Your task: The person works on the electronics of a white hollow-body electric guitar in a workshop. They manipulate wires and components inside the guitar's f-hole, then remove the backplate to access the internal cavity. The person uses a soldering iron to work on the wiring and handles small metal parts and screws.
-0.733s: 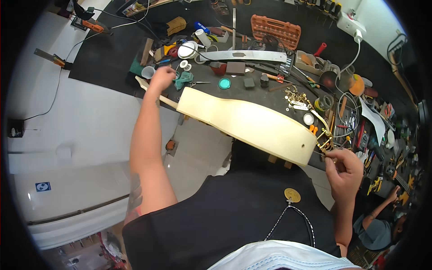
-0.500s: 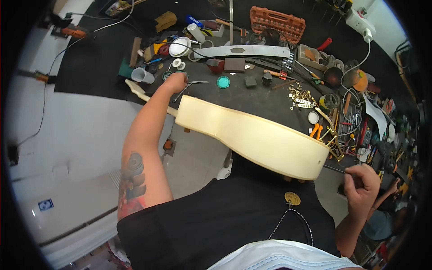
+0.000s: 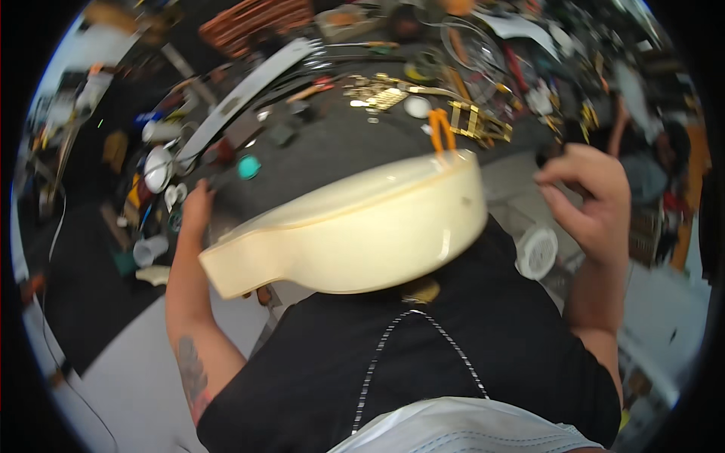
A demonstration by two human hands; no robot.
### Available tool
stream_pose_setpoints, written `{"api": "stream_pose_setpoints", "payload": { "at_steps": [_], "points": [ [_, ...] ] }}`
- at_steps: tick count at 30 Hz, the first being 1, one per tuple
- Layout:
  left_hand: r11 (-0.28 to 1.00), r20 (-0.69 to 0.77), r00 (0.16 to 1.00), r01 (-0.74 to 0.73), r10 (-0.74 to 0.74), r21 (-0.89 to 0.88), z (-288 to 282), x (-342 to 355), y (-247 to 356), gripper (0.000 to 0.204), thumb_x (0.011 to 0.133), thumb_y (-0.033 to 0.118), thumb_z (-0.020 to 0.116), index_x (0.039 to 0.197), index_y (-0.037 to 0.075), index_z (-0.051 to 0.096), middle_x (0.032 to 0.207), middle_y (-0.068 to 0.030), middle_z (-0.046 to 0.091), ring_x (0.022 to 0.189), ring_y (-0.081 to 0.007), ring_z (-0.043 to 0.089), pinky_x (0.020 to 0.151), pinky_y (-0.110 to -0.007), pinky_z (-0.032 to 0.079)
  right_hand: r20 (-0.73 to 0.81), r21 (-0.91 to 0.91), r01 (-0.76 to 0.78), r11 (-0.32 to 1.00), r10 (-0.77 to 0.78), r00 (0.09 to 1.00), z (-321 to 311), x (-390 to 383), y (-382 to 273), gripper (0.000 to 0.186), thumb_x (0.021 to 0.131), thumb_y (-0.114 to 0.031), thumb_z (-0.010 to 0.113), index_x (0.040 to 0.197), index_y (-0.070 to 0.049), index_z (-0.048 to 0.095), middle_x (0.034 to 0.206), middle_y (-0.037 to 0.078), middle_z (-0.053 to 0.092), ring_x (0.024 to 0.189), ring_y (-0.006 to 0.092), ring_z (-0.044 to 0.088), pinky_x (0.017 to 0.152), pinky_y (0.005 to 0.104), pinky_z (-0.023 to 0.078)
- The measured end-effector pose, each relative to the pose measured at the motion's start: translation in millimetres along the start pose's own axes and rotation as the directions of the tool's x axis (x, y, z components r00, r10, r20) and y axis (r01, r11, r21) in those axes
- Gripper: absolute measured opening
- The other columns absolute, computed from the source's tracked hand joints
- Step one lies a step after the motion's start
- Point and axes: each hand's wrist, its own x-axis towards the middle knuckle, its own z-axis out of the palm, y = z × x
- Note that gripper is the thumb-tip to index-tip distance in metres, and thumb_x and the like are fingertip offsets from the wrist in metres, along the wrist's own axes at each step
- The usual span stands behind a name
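Note:
A cream guitar body (image 3: 340, 230) lies on its side across the near edge of the bench and my black shirt, its lower bout to the right. My left hand (image 3: 198, 198) is past its narrow end, among spools (image 3: 175, 193) and small items; blur obscures its fingers. My right hand (image 3: 580, 192) hangs beside the wide end, curled, its contents, if any, hidden. Gold tailpiece hardware (image 3: 479, 121) and orange-handled tools (image 3: 442, 132) are behind the body. A teal lid (image 3: 248, 167) is on the dark bench (image 3: 317, 147).
A long pale straightedge (image 3: 242, 106), an orange case (image 3: 253, 26), gold parts (image 3: 374, 96), cables and many tools crowd the bench. At far right a co-worker (image 3: 653, 166) shows by an arm and grey clothing. A white round object (image 3: 536, 253) is below my right hand.
The view has swung, so the bench appears rotated and blurred. My right hand has left the tailpiece and moved outward. My left hand has moved from the neck farther onto the bench.

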Motion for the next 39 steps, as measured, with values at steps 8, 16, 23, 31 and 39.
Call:
{"api": "stream_pose_setpoints", "payload": {
  "at_steps": [8, 16, 23, 31, 39],
  "points": [
    [0.457, -0.388, 0.895, -0.257, -0.220, -0.851, -181, -74, 99, 0.034, 0.105, 0.010, 0.067, 0.135, -0.003, 0.061, 0.091, -0.0104, 0.073, 0.068, -0.0141, 0.064, 0.060, -0.026, 0.049, -0.039, 0.145, 0.235, 0.961, -0.232, 0.972, -4, -11, 32, 0.009, 0.083, -0.006, 0.076, 0.091, -0.002, 0.075, 0.081, 0.010, 0.071, 0.074, 0.0299, 0.067, 0.067, 0.0384, 0.051],
    [-0.243, -0.625, 0.756, -0.580, 0.195, -0.778, -286, -153, 336, 0.032, 0.108, 0.007, 0.062, 0.135, -0.009, 0.062, 0.095, -0.0119, 0.063, 0.072, -0.0140, 0.051, 0.065, -0.026, 0.041, -0.135, 0.282, 0.379, 0.881, -0.355, 0.925, 6, -12, 62, 0.010, 0.087, -0.011, 0.075, 0.090, -0.002, 0.074, 0.082, 0.012, 0.071, 0.076, 0.0337, 0.067, 0.068, 0.0427, 0.051],
    [0.054, -0.404, 0.865, -0.437, 0.298, -0.898, -255, -157, 465, 0.025, 0.110, 0.014, 0.064, 0.122, -0.007, 0.072, 0.104, -0.0095, 0.070, 0.086, -0.0115, 0.066, 0.079, -0.028, 0.055, -0.145, 0.312, 0.420, 0.852, -0.394, 0.908, 9, -9, 76, 0.012, 0.087, -0.013, 0.074, 0.091, -0.001, 0.075, 0.084, 0.015, 0.072, 0.078, 0.0360, 0.068, 0.071, 0.0445, 0.052],
    [0.375, -0.304, 0.880, -0.438, 0.365, -0.817, -240, -150, 488, 0.014, 0.104, 0.009, 0.073, 0.111, -0.001, 0.067, 0.089, -0.0031, 0.073, 0.076, -0.0083, 0.067, 0.070, -0.025, 0.056, -0.139, 0.320, 0.412, 0.853, -0.388, 0.911, 6, -12, 74, 0.010, 0.086, -0.011, 0.074, 0.090, -0.002, 0.075, 0.085, 0.015, 0.073, 0.080, 0.0364, 0.069, 0.072, 0.0450, 0.054],
    [0.614, -0.381, 0.786, -0.618, 0.487, -0.491, -237, -153, 496, 0.019, 0.095, 0.009, 0.081, 0.106, -0.001, 0.069, 0.079, -0.0072, 0.069, 0.067, -0.0158, 0.065, 0.065, -0.031, 0.053, -0.170, 0.321, 0.427, 0.846, -0.392, 0.904, 6, -13, 72, 0.009, 0.086, -0.010, 0.074, 0.090, -0.001, 0.074, 0.085, 0.015, 0.073, 0.079, 0.0359, 0.069, 0.072, 0.0447, 0.053]
  ]
}}
